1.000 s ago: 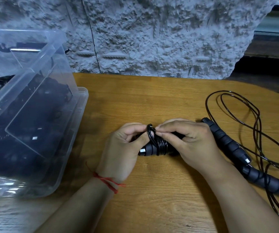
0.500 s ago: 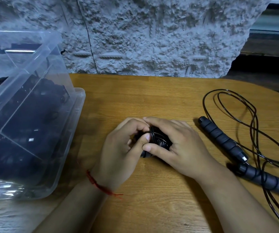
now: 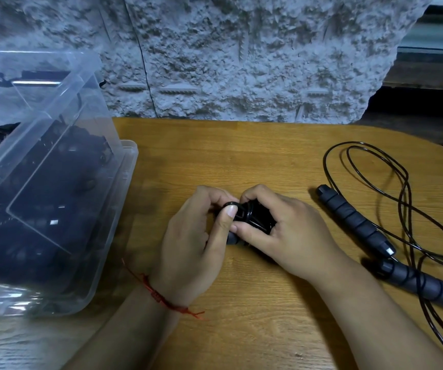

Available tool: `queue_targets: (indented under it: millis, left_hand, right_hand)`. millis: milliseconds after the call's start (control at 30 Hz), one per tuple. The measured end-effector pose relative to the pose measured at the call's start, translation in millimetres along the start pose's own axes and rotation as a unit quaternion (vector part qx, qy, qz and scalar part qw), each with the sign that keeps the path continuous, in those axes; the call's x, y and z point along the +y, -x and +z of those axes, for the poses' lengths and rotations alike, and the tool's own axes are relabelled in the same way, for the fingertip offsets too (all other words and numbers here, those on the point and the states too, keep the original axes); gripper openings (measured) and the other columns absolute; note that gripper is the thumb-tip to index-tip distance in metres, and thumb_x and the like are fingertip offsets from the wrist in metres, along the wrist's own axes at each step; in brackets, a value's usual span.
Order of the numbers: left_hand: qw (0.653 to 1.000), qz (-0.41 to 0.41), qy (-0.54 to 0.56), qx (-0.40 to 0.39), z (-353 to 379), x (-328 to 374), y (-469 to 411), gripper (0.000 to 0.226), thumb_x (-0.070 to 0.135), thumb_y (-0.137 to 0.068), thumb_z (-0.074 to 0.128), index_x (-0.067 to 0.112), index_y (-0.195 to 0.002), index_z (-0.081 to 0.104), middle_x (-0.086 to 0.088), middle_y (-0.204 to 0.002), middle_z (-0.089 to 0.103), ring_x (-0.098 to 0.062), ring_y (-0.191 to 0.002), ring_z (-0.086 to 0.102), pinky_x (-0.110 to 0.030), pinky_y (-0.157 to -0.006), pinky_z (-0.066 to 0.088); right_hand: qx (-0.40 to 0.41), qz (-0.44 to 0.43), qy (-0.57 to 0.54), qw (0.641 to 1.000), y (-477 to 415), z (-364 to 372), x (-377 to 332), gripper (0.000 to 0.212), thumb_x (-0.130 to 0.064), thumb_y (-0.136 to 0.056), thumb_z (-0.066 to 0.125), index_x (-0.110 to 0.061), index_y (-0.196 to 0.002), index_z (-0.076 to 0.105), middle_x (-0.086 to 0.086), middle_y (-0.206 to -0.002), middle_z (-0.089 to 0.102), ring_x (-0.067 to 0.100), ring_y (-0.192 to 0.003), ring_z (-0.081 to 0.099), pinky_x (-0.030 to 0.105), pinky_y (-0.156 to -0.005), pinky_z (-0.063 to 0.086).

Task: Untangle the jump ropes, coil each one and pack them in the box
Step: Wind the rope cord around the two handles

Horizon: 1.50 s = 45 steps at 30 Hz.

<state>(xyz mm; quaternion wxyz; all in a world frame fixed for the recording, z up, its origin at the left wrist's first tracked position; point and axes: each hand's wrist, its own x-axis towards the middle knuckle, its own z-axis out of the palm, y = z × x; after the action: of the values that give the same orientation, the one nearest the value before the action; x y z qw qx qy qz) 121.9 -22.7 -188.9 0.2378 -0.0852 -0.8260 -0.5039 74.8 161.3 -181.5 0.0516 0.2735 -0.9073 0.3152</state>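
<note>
Moved: left hand [image 3: 188,244] and right hand [image 3: 287,231], closed tighter, fingers curled round one coiled jump rope [image 3: 255,217].
Loose jump rope [image 3: 353,220]: one, two handles [image 3: 428,287].
Box [image 3: 128,166]: one, clear.

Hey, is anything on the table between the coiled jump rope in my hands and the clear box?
Nothing visible lies on the wooden table between the coiled jump rope and the clear box. A tilted clear panel slants over its contents and may partly cover the opening.
</note>
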Motion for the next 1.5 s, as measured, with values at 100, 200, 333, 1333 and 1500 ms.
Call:
queue_targets:
  millis: [100, 200, 333, 1333, 1500]
  left_hand:
    - [0.999, 0.015, -0.021, 0.02, -1.9, 1.0, -0.4, 0.008, 0.019, -0.105, 0.061, 0.013, -0.106, 0.065, 0.012, -0.105, 0.069, -0.012, -0.102, 0.069, -0.026, -0.084, 0.055]
    - [0.999, 0.021, -0.035, 0.025, -3.5, 0.2, -1.5, 0.008, 0.02, -0.105, 0.06, 0.012, -0.106, 0.064, 0.01, -0.101, 0.069, -0.011, -0.097, 0.07, -0.026, -0.08, 0.056]
    - [0.995, -0.09, 0.016, 0.035, -3.2, -4.6, -5.3, 0.006, 0.023, -0.107, 0.061, 0.018, -0.106, 0.062, 0.007, -0.092, 0.076, -0.012, -0.087, 0.075, -0.042, -0.074, 0.061]
    - [0.892, -0.332, 0.305, 0.031, -10.3, 1.1, -19.4, 0.017, 0.014, -0.105, 0.06, 0.006, -0.089, 0.062, -0.022, -0.11, 0.076, -0.036, -0.105, 0.075, -0.049, -0.089, 0.062]
    - [0.859, -0.354, 0.369, 0.011, -15.1, 1.3, -23.4, 0.014, 0.011, -0.102, 0.062, 0.003, -0.09, 0.064, -0.023, -0.11, 0.077, -0.035, -0.103, 0.077, -0.044, -0.086, 0.061]
  right_hand:
    - [-0.018, 0.019, 0.025, 0.999, -0.3, -1.2, -6.4, 0.047, -0.082, -0.09, 0.043, -0.044, -0.115, 0.055, -0.025, -0.087, 0.062, -0.003, -0.078, 0.057, 0.023, -0.061, 0.037]
    - [-0.041, 0.022, 0.054, 0.997, -2.2, -3.3, -9.7, 0.05, -0.085, -0.09, 0.036, -0.047, -0.118, 0.052, -0.023, -0.091, 0.064, -0.001, -0.084, 0.058, 0.029, -0.064, 0.044]
    - [-0.088, 0.003, 0.112, 0.99, 0.2, -4.5, -12.8, 0.07, -0.088, -0.085, 0.047, -0.046, -0.14, 0.039, -0.024, -0.117, 0.064, 0.005, -0.106, 0.059, 0.03, -0.076, 0.042]
    - [0.135, 0.006, 0.138, 0.981, -0.5, 12.0, -5.6, 0.065, -0.067, -0.082, 0.074, -0.03, -0.132, 0.056, -0.012, -0.12, 0.062, 0.016, -0.107, 0.056, 0.027, -0.069, 0.037]
    - [0.162, -0.028, 0.133, 0.977, -1.0, 9.5, 0.4, 0.062, -0.065, -0.083, 0.078, -0.028, -0.128, 0.056, -0.008, -0.118, 0.064, 0.019, -0.105, 0.057, 0.027, -0.074, 0.04]
